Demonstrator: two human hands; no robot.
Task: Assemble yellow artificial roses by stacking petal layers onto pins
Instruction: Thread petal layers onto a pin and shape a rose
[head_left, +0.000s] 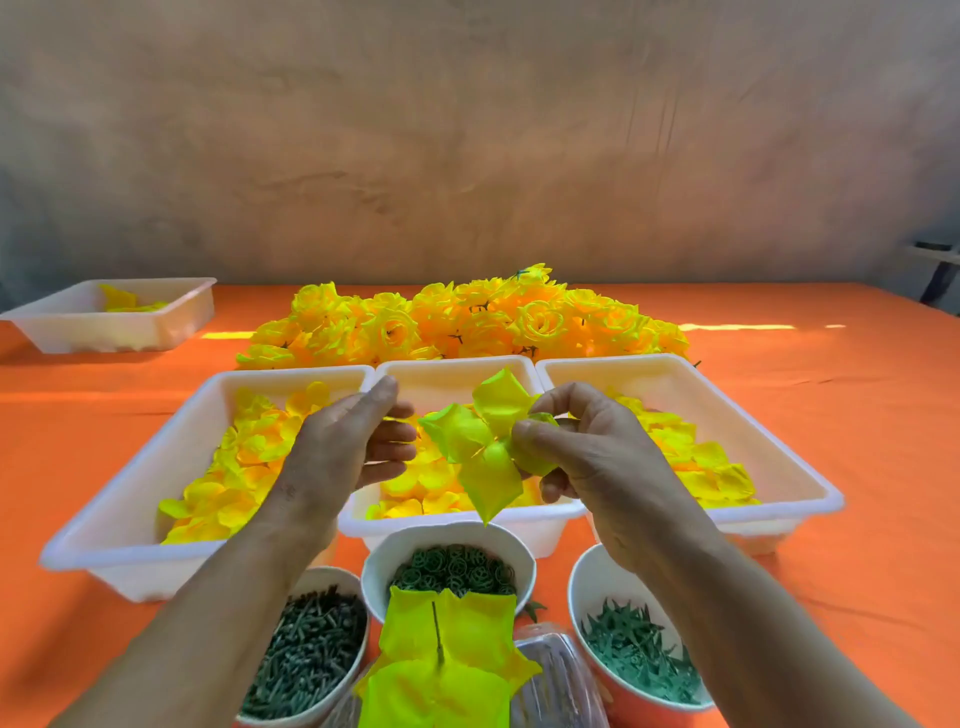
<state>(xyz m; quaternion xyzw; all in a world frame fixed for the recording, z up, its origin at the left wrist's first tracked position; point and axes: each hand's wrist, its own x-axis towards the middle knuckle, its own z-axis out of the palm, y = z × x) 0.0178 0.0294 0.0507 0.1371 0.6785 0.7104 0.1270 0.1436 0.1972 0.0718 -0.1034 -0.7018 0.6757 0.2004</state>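
At six o'clock, nearest of all, a stack of petal layers (415, 691) is seen threaded on a thin dark pin (438, 634) that rises through its middle. A clear plastic container (563, 675) is laid just at its four o'clock. Three white bowls are set around the stack. The left bowl (332, 573), at nine o'clock, is filled with dark green sticks. The middle bowl (405, 543), at twelve, is filled with green ring pieces, and the right bowl (577, 587), at three, with pale green star-shaped pieces.

Past the bowls, both hands are held in the air over the middle tray. A single petal layer (467, 436) — yellow-green lobes spread like a cross — is pinched near its centre between the thumb and fingers of the right hand (587, 447). The left hand (332, 447), at nine o'clock of that layer, is held loosely spread with nothing in it. Its fingertips lie just beside a lobe, and whether they touch cannot be told.

Behind, three white trays are lined up edge to edge on the orange surface (857, 415): the left tray (130, 519), the middle tray (452, 365) and the right tray (779, 457). Loose yellow petals are held in each. Beyond them, at twelve o'clock, finished roses (467, 317) are piled in a heap. Farthest, at ten o'clock, a fourth tray (104, 332) with a few petals is placed — well apart from the rest.
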